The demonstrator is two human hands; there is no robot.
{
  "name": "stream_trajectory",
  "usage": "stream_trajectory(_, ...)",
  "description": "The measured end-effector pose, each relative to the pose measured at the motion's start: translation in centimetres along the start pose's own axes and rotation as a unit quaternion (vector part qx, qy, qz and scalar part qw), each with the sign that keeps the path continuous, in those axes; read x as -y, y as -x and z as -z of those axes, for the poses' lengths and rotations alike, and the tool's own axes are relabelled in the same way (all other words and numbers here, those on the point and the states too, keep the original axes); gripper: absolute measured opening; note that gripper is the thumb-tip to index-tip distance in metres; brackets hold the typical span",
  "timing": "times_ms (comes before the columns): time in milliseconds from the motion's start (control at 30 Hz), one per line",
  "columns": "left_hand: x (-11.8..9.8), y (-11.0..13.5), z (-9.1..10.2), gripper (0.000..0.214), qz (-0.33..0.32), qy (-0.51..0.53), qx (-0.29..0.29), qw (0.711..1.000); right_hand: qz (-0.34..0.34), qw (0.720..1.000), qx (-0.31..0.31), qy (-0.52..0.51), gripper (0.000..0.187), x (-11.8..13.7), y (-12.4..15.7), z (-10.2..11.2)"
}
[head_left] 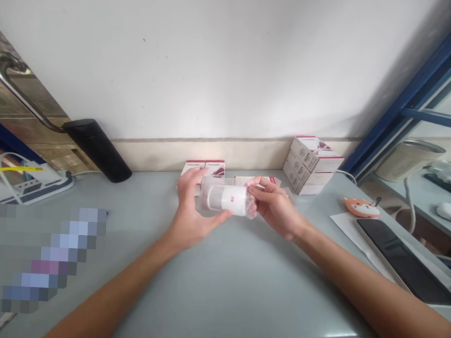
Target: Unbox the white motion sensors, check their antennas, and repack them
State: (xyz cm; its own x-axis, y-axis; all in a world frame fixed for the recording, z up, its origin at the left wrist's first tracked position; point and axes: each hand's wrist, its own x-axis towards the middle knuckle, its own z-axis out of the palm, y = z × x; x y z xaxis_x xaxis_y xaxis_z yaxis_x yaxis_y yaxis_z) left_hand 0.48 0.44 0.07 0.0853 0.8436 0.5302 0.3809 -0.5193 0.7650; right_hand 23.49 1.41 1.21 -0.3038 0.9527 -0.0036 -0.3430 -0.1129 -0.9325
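Observation:
Both my hands hold a white cylindrical device [226, 198] wrapped in a clear plastic bag, just above the grey table [219, 284]. My left hand [189, 212] wraps around its left end, thumb underneath. My right hand [274, 204] pinches the plastic at its right end. A red mark shows on the device's side. Behind my hands lie red-and-white small boxes [206, 168] on the table near the wall.
A stack of red-and-white boxes [312, 163] stands at the back right. A fox-shaped object [361, 207] and a dark tablet [405, 259] on paper lie to the right. A black cylinder [98, 149] leans at the back left, and a blurred patch covers the left table.

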Motion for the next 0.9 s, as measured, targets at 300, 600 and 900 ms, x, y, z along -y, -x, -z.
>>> stream_trajectory(300, 0.9, 0.9, 0.0, 0.048, -0.085, -0.175, 0.188, 0.963, -0.018, 0.998, 0.046, 0.037, 0.034, -1.0, 0.0, -0.1)
stream_trajectory(600, 1.3, 0.6, -0.1, 0.044, -0.118, -0.178, 0.154, 0.965, 0.027, 0.972, 0.061, 0.227, 0.043, 0.1, 0.4, 0.2)
stream_trajectory(900, 1.2, 0.7, 0.1, 0.049, -0.106, -0.143, 0.18, 0.967, 0.086, 0.963, -0.069, 0.244, 0.027, -0.9, 0.1, -0.4)
